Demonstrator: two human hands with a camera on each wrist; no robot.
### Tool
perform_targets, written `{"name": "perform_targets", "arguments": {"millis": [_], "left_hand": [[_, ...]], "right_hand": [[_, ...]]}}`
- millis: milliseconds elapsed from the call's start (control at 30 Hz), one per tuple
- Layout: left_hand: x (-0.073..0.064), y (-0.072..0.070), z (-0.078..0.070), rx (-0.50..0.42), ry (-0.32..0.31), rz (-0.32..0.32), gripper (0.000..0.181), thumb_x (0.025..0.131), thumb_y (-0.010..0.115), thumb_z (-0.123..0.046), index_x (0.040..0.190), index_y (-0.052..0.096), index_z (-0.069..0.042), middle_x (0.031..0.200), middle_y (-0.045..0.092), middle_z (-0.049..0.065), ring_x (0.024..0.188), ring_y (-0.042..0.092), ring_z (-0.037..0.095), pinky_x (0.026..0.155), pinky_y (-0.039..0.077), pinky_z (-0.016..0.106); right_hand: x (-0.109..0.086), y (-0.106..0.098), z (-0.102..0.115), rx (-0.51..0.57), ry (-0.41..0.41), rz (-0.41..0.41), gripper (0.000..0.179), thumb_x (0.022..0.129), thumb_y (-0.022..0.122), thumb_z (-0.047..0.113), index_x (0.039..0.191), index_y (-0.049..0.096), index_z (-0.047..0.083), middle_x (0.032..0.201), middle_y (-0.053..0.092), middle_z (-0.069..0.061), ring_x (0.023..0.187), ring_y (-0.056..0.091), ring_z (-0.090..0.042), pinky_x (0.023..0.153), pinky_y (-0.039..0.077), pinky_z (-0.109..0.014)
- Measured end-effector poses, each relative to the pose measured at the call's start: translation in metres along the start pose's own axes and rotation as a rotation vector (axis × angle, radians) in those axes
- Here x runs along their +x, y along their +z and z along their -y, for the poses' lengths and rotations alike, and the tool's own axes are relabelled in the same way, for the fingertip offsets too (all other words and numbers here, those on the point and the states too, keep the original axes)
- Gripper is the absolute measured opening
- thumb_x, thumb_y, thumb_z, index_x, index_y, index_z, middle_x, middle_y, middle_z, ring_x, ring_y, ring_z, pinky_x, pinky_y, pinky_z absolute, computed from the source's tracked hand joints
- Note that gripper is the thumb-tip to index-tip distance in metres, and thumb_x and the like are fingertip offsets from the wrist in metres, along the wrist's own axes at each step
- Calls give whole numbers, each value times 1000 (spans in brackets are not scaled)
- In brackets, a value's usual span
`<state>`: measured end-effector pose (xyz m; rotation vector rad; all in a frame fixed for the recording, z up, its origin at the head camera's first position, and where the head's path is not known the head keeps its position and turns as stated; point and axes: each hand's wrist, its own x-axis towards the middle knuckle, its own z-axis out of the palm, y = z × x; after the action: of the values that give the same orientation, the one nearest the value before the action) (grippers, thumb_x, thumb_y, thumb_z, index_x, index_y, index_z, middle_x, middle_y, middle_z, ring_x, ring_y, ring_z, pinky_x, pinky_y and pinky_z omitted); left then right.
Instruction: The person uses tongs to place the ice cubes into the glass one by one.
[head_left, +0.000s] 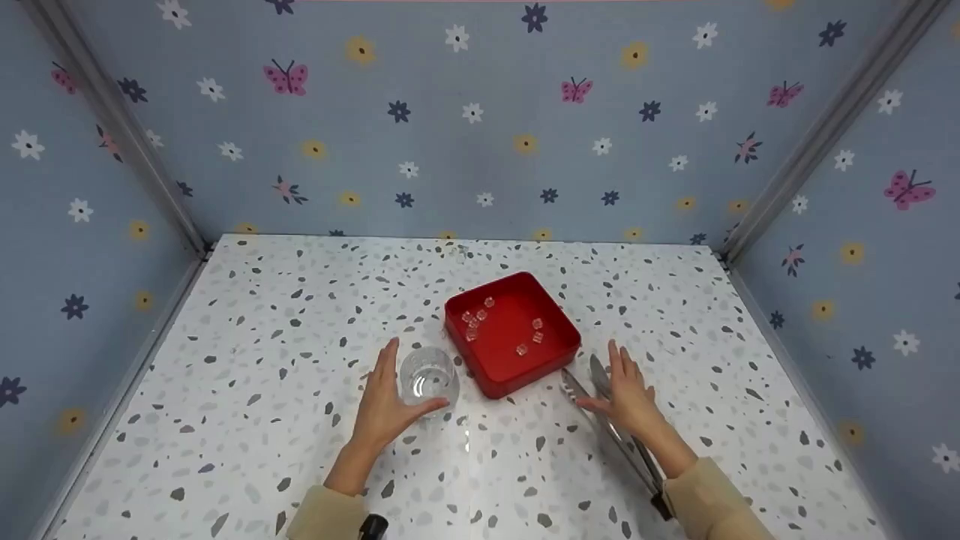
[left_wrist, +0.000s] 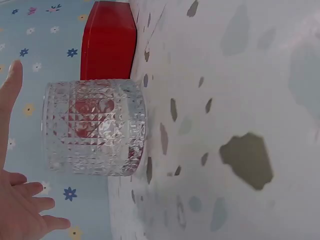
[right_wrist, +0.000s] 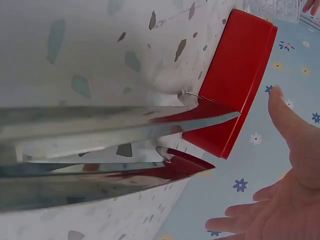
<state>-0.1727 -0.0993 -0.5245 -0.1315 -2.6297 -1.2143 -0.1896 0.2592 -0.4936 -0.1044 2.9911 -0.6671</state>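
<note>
A clear cut-glass tumbler [head_left: 429, 381] stands upright on the table, left of a square red tray [head_left: 541, 370]. Several small clear cubes [head_left: 474, 322] lie inside the tray. My left hand [head_left: 386, 411] is beside the tumbler with thumb and fingers spread apart; in the left wrist view a gap shows between the hand [left_wrist: 20, 200] and the tumbler [left_wrist: 95, 127]. Metal tongs [head_left: 624, 442] lie on the table at the tray's near right corner. My right hand [head_left: 628, 401] hovers over them, fingers extended, and the right wrist view shows it apart from the tongs [right_wrist: 120, 130].
The speckled white table [head_left: 315, 300] is enclosed by blue flowered panels [head_left: 480, 150] at the back and both sides. Grey metal posts [head_left: 124, 127] stand at the back corners. A black wrist strap piece [head_left: 373, 526] shows at the left sleeve.
</note>
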Motion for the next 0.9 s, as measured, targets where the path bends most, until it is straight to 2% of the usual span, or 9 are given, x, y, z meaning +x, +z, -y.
{"name": "perform_targets", "arguments": {"millis": [100, 267, 433, 600, 733, 900], "left_hand": [[-3, 8, 4, -108, -60, 5, 119, 52, 80, -49, 141, 14, -6, 143, 20, 16, 128, 23, 33, 102, 26, 47], [-6, 20, 9, -251, -125, -13, 119, 52, 84, -37, 141, 11, -6, 143, 19, 15, 129, 21, 31, 103, 25, 43], [-7, 30, 13, -342, -171, -29, 117, 52, 85, -29, 140, 12, -4, 142, 22, 16, 129, 20, 30, 106, 19, 42], [-7, 40, 15, -409, -214, -33, 114, 52, 86, -21, 140, 14, -5, 141, 25, 15, 129, 21, 30, 106, 18, 41], [-7, 46, 15, -408, -231, -83, 112, 51, 86, -18, 139, 18, -4, 138, 29, 15, 128, 24, 30, 106, 20, 41], [-9, 54, 15, -403, -243, -138, 109, 49, 87, -19, 137, 23, -5, 136, 34, 16, 125, 29, 29, 105, 22, 39]], "right_hand": [[-4, 3, -2, 14, 23, 7, 110, 67, 72, 44, 141, 2, 2, 141, 9, -28, 124, 16, -47, 88, 25, -69], [-9, 7, -4, 9, 85, 51, 110, 68, 73, 43, 141, 1, 3, 141, 9, -29, 121, 22, -49, 82, 34, -66], [-12, 11, -9, -2, 121, 75, 110, 68, 72, 44, 141, 2, 2, 138, 17, -31, 114, 34, -49, 82, 31, -69], [-16, 15, -14, 6, 131, 75, 109, 66, 74, 43, 139, 7, -3, 130, 28, -34, 109, 42, -45, 86, 26, -68], [-22, 19, -15, 8, 117, 63, 104, 66, 75, 39, 135, 14, -9, 124, 33, -37, 103, 45, -46, 84, 36, -61], [-29, 21, -17, 5, 120, 60, 92, 67, 76, 34, 127, 26, -15, 111, 43, -35, 92, 51, -42, 73, 45, -52]]}}
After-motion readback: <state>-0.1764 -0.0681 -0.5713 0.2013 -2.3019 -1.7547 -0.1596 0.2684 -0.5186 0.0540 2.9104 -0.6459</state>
